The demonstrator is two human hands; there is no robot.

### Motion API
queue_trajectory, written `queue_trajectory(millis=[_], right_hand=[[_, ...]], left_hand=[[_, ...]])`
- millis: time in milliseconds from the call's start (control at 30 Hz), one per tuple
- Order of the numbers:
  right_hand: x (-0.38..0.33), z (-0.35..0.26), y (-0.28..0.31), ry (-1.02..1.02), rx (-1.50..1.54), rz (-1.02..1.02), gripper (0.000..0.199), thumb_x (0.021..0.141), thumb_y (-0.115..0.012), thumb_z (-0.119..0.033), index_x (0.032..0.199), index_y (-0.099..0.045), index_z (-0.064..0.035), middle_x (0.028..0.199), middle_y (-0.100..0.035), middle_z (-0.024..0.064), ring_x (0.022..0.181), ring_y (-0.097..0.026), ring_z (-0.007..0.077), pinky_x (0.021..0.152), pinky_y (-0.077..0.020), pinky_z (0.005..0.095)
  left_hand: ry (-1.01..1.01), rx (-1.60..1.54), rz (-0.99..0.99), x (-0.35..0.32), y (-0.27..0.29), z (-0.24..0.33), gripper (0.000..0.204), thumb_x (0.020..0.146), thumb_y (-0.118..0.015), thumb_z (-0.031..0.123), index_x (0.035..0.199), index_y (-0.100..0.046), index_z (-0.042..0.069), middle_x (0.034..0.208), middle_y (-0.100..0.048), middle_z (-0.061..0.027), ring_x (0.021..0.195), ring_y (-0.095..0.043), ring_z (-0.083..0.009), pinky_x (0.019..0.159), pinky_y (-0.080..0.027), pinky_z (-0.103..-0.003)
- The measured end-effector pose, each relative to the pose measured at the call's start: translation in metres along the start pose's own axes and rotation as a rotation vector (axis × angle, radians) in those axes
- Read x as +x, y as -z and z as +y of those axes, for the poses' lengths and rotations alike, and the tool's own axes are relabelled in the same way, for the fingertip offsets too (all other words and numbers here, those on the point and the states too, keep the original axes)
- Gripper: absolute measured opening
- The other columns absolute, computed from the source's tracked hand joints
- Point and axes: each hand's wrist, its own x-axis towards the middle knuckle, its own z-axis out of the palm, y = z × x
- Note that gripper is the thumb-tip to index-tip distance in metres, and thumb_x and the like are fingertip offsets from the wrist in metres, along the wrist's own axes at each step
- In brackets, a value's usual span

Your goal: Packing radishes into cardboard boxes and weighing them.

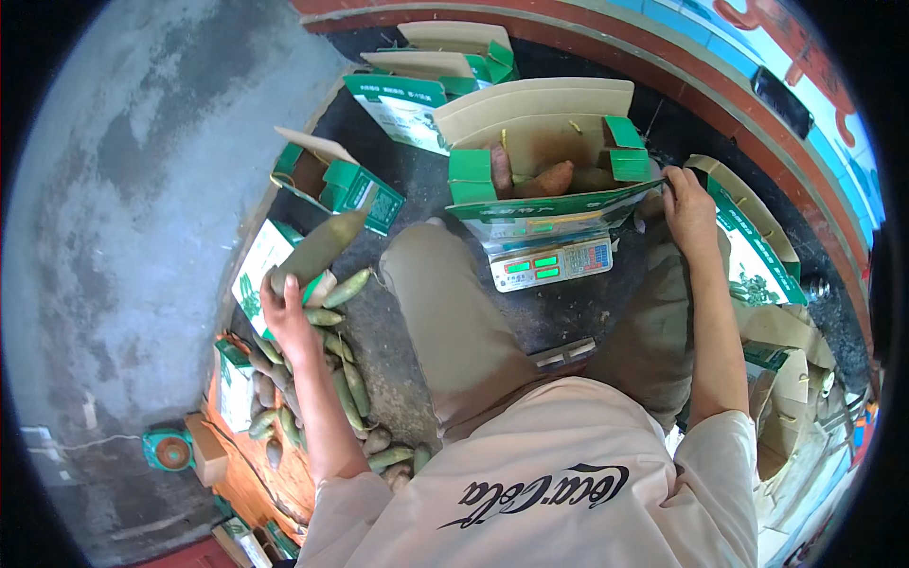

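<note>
On the dark floor (568, 317), smaller green vegetables (355, 383) lie near left. Above them, the left hand (289, 317) grips the near end of a large green vegetable (327, 246); it looks heavy, firm and smooth, best held round its middle. Farther right, the right hand (691, 204) grasps an open carton (544, 102) by its edge. A grey wall (170, 142) rises far left.

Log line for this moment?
left grip: holding large green vegetable; right grip: at near edge of open carton; carton: reddish-brown tuber inside; scale: display lit
</note>
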Motion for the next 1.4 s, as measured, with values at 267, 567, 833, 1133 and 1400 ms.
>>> queue_trajectory(millis=[267,567,833,1133,1400], right_hand=[[0.000,0.009,0.006,0.069,0.097,0.009,0.019,0.079,-0.058,-0.008,0.098,-0.053,-0.0086,0.087,-0.056,0.0131,0.078,-0.058,0.0346,0.065,-0.0475,0.0427],[-0.001,0.014,0.004,0.109,0.128,0.077,0.021,0.078,-0.059,-0.007,0.098,-0.054,-0.0080,0.083,-0.055,0.0119,0.076,-0.059,0.0322,0.064,-0.0477,0.0417],[0.000,0.013,0.001,0.081,0.087,0.051,0.023,0.077,-0.059,-0.009,0.099,-0.053,-0.0068,0.084,-0.055,0.0125,0.075,-0.060,0.0323,0.065,-0.0487,0.0412],[-0.001,0.006,-0.004,0.078,0.144,0.130,0.031,0.078,-0.061,-0.009,0.108,-0.053,-0.0091,0.084,-0.055,0.0112,0.075,-0.058,0.0320,0.061,-0.0477,0.0405],[-0.001,0.004,0.008,0.066,0.188,0.256,0.028,0.078,-0.061,-0.006,0.105,-0.055,-0.0074,0.084,-0.056,0.0115,0.072,-0.059,0.0310,0.060,-0.0485,0.0388]], left_hand=[[0.091,-0.226,-0.438,0.001,-0.155,0.055,0.040,0.088,-0.061,0.019,0.119,-0.048,-0.001,0.111,-0.056,-0.0111,0.102,-0.055,-0.0188,0.084,-0.048,-0.035],[-0.046,0.064,-0.676,-0.016,-0.234,0.023,0.042,0.086,-0.058,0.010,0.124,-0.045,-0.003,0.117,-0.054,-0.0153,0.108,-0.055,-0.0233,0.089,-0.045,-0.033],[-0.520,0.511,-0.539,-0.005,-0.189,0.022,0.027,0.081,-0.061,0.009,0.106,-0.059,0.000,0.114,-0.059,-0.0177,0.108,-0.055,-0.0317,0.094,-0.041,-0.036],[-0.264,0.326,-0.424,0.012,-0.156,-0.001,0.024,0.089,-0.054,0.013,0.108,-0.061,0.000,0.105,-0.063,-0.0115,0.097,-0.059,-0.0181,0.086,-0.045,-0.030],[-0.033,0.126,-0.401,0.016,-0.141,-0.006,0.028,0.096,-0.047,0.023,0.104,-0.061,0.000,0.105,-0.063,-0.0089,0.098,-0.059,-0.0175,0.086,-0.046,-0.032]])
